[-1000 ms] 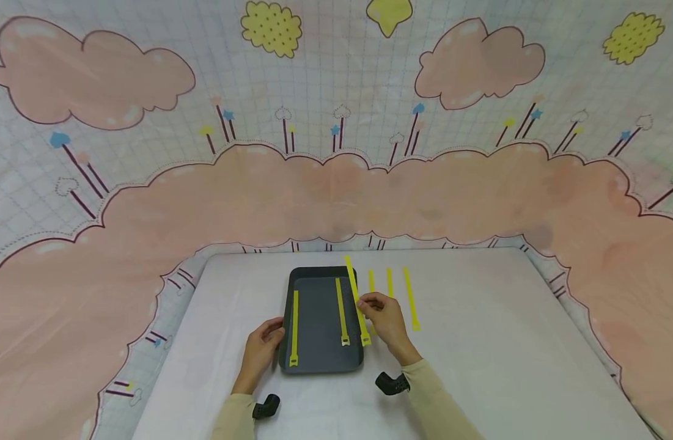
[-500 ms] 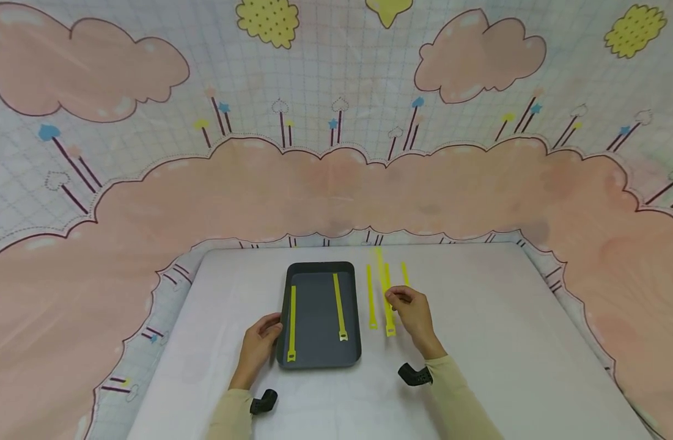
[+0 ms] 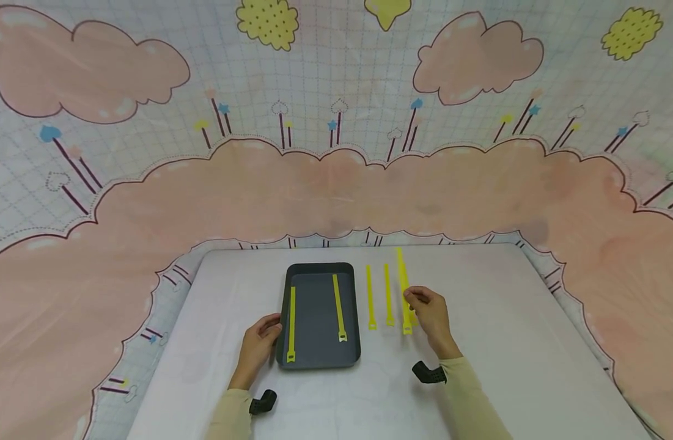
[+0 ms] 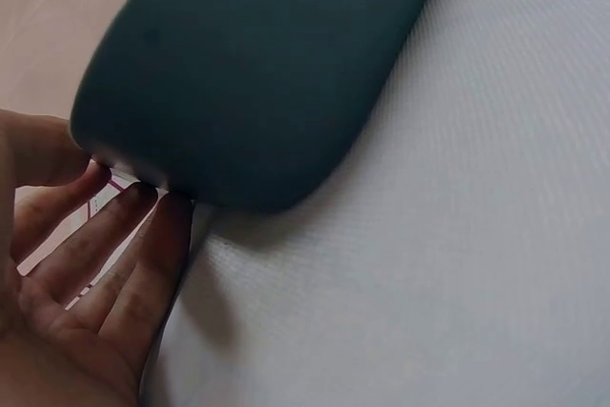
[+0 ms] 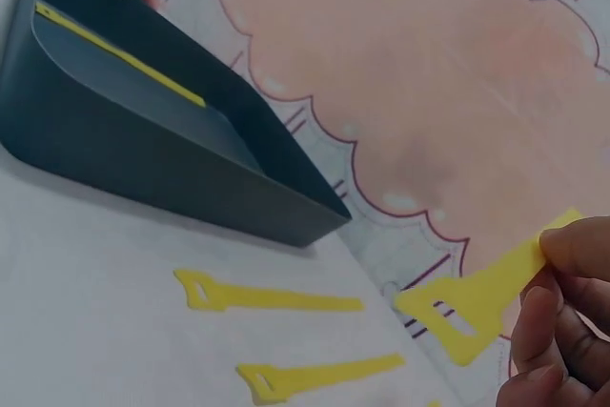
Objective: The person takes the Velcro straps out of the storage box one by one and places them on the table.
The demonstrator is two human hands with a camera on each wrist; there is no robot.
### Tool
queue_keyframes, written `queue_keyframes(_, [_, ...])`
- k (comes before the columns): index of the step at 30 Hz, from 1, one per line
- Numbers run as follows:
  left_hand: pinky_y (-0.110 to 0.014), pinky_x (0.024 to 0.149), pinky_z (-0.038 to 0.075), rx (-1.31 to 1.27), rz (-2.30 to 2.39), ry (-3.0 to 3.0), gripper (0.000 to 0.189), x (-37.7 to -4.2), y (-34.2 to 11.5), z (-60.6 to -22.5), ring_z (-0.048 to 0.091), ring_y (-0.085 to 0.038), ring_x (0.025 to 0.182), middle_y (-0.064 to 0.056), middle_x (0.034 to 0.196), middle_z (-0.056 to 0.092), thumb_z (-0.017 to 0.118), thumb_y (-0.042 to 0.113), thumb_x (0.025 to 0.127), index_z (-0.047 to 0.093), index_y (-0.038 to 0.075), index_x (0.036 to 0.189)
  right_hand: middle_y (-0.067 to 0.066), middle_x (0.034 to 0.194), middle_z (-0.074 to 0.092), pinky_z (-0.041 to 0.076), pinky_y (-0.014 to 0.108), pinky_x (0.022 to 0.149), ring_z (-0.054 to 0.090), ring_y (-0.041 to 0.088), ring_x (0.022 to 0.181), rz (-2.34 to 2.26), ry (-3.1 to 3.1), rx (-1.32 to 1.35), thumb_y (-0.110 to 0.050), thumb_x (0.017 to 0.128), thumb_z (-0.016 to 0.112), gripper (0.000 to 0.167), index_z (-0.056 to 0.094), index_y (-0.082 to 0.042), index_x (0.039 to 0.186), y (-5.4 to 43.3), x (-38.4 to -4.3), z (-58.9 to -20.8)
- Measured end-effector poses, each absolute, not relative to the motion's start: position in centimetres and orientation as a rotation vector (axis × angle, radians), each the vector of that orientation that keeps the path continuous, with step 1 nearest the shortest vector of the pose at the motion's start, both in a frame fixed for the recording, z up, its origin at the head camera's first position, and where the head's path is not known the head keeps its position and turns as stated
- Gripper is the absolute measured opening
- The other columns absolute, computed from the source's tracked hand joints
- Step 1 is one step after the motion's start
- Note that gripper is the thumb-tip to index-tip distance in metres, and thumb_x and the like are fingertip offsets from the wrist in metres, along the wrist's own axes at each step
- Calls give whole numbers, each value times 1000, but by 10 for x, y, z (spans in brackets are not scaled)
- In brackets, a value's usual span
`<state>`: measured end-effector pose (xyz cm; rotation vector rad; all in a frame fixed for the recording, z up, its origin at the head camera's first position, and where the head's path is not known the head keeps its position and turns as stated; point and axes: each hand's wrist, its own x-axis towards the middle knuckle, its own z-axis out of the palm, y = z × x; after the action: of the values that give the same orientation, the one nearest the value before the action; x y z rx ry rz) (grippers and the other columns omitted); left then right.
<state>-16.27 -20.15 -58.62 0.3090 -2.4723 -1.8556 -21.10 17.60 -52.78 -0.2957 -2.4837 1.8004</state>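
Observation:
A dark grey tray [image 3: 316, 357] lies on the table with two yellow cable straps inside, one strap [image 3: 291, 324] at its left and another strap [image 3: 340, 308] at its right. My left hand [image 3: 257, 348] holds the tray's left rim; in the left wrist view its fingers [image 4: 143, 245] meet the tray wall. My right hand [image 3: 431, 318] pinches a yellow cable strap [image 5: 477, 297] between thumb and fingers, its slotted head hanging free. This strap is raised above the rightmost strap on the table and partly hides it in the head view.
Right of the tray, a yellow strap [image 3: 370, 299] and a second strap [image 3: 389, 296] lie side by side on the white table [image 3: 512, 342]. A cloth with printed clouds [image 3: 369, 195] hangs behind the table. Black wrist cameras sit on both sleeves.
My right hand has carried its strap rightward from the tray's right edge, past two lying straps, to above the rightmost one. My left hand stays at the tray.

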Motion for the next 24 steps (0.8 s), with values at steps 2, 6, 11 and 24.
queue_keyframes(2, [-12, 82, 48, 321, -1874, -2472, 35, -162, -202, -586, 63, -27, 117, -20, 129, 63, 60, 11, 97, 60, 3, 131, 0, 89, 70, 49, 27, 72, 59, 11, 76, 1788, -2490, -309, -29, 93, 68, 25, 71, -9, 108, 179, -211, -529])
queue_keyframes(6, [-10, 80, 47, 337, -1889, -2480, 36, -162, -202, -586, 62, -29, 119, -19, 130, 63, 60, 12, 97, 59, 4, 132, 2, 89, 70, 49, 28, 70, 59, 12, 75, 1797, -2472, -331, -28, 93, 68, 24, 71, -8, 107, 185, -213, -533])
queue_keyframes(11, [-11, 81, 47, 330, -1897, -2477, 36, -161, -202, -585, 62, -29, 119, -20, 130, 63, 61, 12, 96, 60, 4, 131, 9, 93, 71, 47, 24, 64, 59, 13, 74, 1794, -2449, -354, -26, 93, 68, 25, 70, -6, 107, 193, -215, -537])
queue_keyframes(24, [-10, 81, 47, 327, -1885, -2475, 36, -162, -201, -583, 61, -31, 121, -21, 131, 62, 61, 11, 96, 59, 3, 131, -5, 83, 68, 47, 21, 61, 57, 7, 69, 1801, -2436, -446, -16, 95, 65, 21, 69, -2, 109, 212, -226, -549])
